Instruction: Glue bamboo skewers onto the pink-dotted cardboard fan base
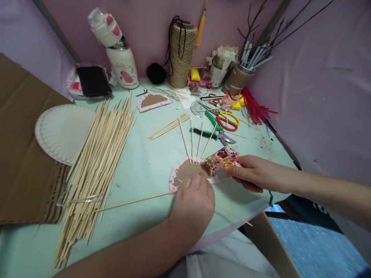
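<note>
Pinkish fabric walls (150, 23) enclose a pale green counter (145, 170), where a half-round card (182, 170) with a pink-spotted white border lies flat just in front of me. Four slim sticks (192, 137) fan out from its curved edge, pointing away from my body. My left hand (194, 200) covers part of the card's near, straight side, fingers bent and closed on a thin stick (234, 215) whose ends show on either side of my fist. One long stick (133, 201) runs out leftward from the card's near edge. My right hand (246, 173), at the card's right, is wrapped around a flower-patterned tool (222, 158), its front end over the card near the fanned sticks; I cannot make out its exact tip.

Left of the card sits a big bundle of sticks (95, 166), partly over a white paper plate (58, 131). Beyond the card are a smaller stick bundle (169, 126), a second half-round piece (153, 101), pruning shears (204, 133) and, farther back, a cone of twine (181, 54).
</note>
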A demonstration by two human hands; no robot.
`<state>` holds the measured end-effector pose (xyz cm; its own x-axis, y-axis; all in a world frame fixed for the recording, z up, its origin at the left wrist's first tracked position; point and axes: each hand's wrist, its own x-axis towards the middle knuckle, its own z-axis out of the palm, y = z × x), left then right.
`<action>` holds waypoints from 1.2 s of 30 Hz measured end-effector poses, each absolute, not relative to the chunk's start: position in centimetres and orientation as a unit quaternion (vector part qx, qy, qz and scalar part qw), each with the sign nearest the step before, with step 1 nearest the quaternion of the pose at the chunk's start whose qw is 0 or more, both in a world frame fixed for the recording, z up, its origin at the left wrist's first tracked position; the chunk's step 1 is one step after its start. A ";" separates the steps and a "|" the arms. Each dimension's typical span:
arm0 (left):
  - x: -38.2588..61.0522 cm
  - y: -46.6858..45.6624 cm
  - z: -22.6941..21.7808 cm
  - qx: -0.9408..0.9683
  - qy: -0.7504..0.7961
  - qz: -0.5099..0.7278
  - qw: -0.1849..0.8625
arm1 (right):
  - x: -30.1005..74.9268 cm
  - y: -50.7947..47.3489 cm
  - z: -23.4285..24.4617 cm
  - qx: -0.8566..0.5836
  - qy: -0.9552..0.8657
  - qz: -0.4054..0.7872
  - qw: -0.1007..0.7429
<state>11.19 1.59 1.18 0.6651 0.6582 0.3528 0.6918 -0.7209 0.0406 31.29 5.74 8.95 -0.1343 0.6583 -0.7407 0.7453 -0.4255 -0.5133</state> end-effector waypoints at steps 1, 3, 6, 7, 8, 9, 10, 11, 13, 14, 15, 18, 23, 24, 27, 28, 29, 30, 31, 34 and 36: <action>11.2 1.6 1.2 -0.911 -0.370 -0.177 0.049 | 31.2 5.8 9.0 0.658 0.534 -0.529 0.040; 11.2 1.6 1.1 -0.910 -0.370 -0.182 0.049 | 31.1 5.8 9.1 0.658 0.536 -0.527 0.041; 11.2 1.6 1.1 -0.908 -0.372 -0.183 0.053 | 31.1 5.8 9.2 0.658 0.540 -0.523 0.046; 11.2 1.6 1.1 -0.908 -0.374 -0.182 0.054 | 31.1 5.8 9.2 0.657 0.541 -0.523 0.048; 11.3 1.6 1.1 -0.908 -0.375 -0.180 0.055 | 31.1 5.8 9.3 0.655 0.542 -0.525 0.050; 11.3 1.6 1.0 -0.907 -0.376 -0.180 0.056 | 31.2 5.8 9.3 0.653 0.542 -0.526 0.052; 11.3 1.6 1.0 -0.907 -0.376 -0.180 0.056 | 31.2 5.9 9.3 0.652 0.543 -0.527 0.054; 11.3 1.6 1.1 -0.907 -0.375 -0.182 0.056 | 31.2 5.9 9.3 0.651 0.543 -0.527 0.054; 11.2 1.6 1.1 -0.907 -0.374 -0.185 0.054 | 31.2 5.9 9.3 0.652 0.544 -0.525 0.054; 11.2 1.6 1.1 -0.907 -0.374 -0.186 0.053 | 31.2 6.0 9.3 0.653 0.545 -0.524 0.054; 11.2 1.6 1.1 -0.907 -0.374 -0.185 0.052 | 31.2 6.0 9.3 0.652 0.546 -0.522 0.054; 11.2 1.6 1.2 -0.909 -0.372 -0.180 0.050 | 31.3 6.0 9.3 0.651 0.551 -0.519 0.054; 11.2 1.6 1.1 -0.906 -0.373 -0.194 0.060 | 31.5 6.0 9.2 0.656 0.548 -0.517 0.049; 11.2 1.6 1.1 -0.905 -0.373 -0.195 0.060 | 31.5 6.0 9.2 0.657 0.548 -0.516 0.049; 11.2 1.6 1.1 -0.904 -0.375 -0.194 0.059 | 31.6 6.0 9.2 0.657 0.551 -0.512 0.051; 11.2 1.6 1.0 -0.905 -0.375 -0.193 0.061 | 31.6 6.0 9.2 0.657 0.551 -0.513 0.049; 11.3 1.6 1.0 -0.905 -0.375 -0.191 0.062 | 31.6 6.1 9.2 0.657 0.550 -0.514 0.047; 11.3 1.5 1.0 -0.905 -0.376 -0.190 0.063 | 31.6 6.1 9.2 0.657 0.548 -0.516 0.044; 11.3 1.5 1.0 -0.905 -0.376 -0.189 0.064 | 31.7 6.1 9.1 0.657 0.547 -0.518 0.041; 11.3 1.5 1.0 -0.905 -0.377 -0.189 0.062 | 31.7 6.1 9.1 0.655 0.545 -0.521 0.040; 11.3 1.5 1.0 -0.903 -0.378 -0.194 0.064 | 31.7 6.1 9.0 0.655 0.546 -0.521 0.044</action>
